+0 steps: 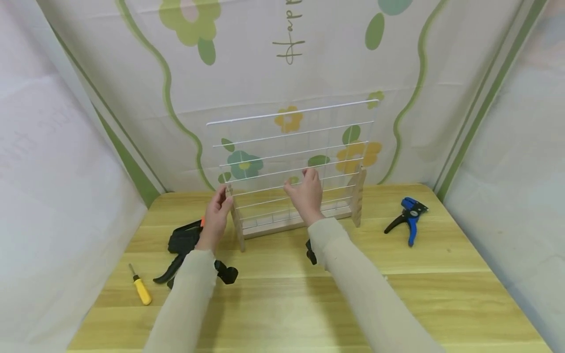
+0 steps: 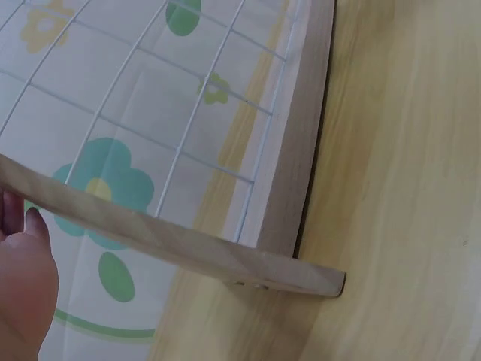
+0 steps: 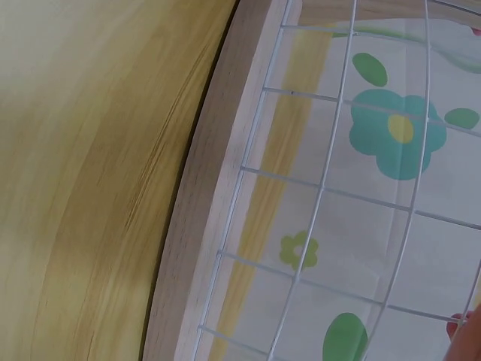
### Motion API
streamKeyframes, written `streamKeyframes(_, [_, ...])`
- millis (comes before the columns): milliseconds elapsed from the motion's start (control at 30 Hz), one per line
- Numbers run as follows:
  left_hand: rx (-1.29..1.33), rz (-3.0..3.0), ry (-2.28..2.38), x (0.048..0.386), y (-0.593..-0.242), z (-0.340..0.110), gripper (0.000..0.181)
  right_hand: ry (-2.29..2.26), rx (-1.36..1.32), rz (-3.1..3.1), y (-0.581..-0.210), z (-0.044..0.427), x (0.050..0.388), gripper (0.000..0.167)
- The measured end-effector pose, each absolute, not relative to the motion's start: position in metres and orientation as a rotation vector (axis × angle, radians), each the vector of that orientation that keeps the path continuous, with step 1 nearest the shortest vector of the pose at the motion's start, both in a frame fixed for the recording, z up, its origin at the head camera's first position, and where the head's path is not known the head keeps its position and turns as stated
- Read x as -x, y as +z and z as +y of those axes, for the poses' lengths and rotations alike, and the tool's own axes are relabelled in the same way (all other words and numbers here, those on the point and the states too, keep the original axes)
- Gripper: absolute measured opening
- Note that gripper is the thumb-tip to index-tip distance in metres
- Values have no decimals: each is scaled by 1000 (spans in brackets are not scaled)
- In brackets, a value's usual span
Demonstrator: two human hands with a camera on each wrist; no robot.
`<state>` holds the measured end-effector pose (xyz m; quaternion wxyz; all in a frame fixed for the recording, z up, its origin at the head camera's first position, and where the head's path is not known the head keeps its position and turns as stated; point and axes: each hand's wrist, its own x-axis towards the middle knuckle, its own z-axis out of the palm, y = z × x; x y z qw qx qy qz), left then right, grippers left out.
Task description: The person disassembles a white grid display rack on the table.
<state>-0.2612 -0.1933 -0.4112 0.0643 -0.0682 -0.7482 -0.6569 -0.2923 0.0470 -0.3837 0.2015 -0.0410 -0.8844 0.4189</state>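
Note:
A white wire grid (image 1: pixel 287 157) stands upright in a wooden base, with a wooden side piece (image 1: pixel 358 196) at its right end. My left hand (image 1: pixel 214 220) is at the top of the left wooden side piece (image 2: pixel 150 233), its thumb and fingers curled against it; the fingers are partly hidden in the left wrist view. In front of the grid's middle is my right hand (image 1: pixel 306 193), thumb and index finger bent with a gap between them. Only a fingertip (image 3: pixel 470 335) shows beside a wire in the right wrist view; contact is unclear.
A black tool (image 1: pixel 183 240) lies left of the base, partly behind the left arm, and a yellow screwdriver (image 1: pixel 142 291) lies nearer the left edge. Blue-and-black pliers (image 1: pixel 411 215) are on the right. Black parts (image 1: pixel 227 273) lie near both sleeves. Printed cloth surrounds the table.

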Motion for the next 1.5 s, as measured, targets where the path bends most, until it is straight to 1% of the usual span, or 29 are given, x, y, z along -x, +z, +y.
streamKeyframes(167, [185, -2221, -1961, 254, -415, -188, 44, 1170, 88, -2447, -383, 45, 289, 51])
streamKeyframes(433, [217, -2180, -1987, 240, -424, -187, 46, 1211, 107, -2453, -384, 42, 279, 55])
streamKeyframes(700, [271, -2103, -1993, 215, -412, -179, 37, 1303, 64, -2403, -387, 40, 268, 59])
streamKeyframes(933, [333, -2011, -1891, 213, -429, -177, 35, 1375, 46, -2371, -389, 39, 260, 62])
streamKeyframes(1033, [366, -1988, -1860, 211, -431, -177, 34, 1391, 18, -2349, -388, 38, 258, 63])
streamKeyframes(1200, [442, -2007, -1723, 209, -433, -176, 33, 1372, 7, -2356, -387, 38, 257, 62])
streamKeyframes(1367, [485, -2039, -1453, 194, -418, -168, 31, 1355, -26, -2384, -386, 34, 259, 63])
streamKeyframes(1500, [498, -1985, -1255, 190, -415, -161, 23, 1345, -27, -2411, -386, 32, 260, 65])
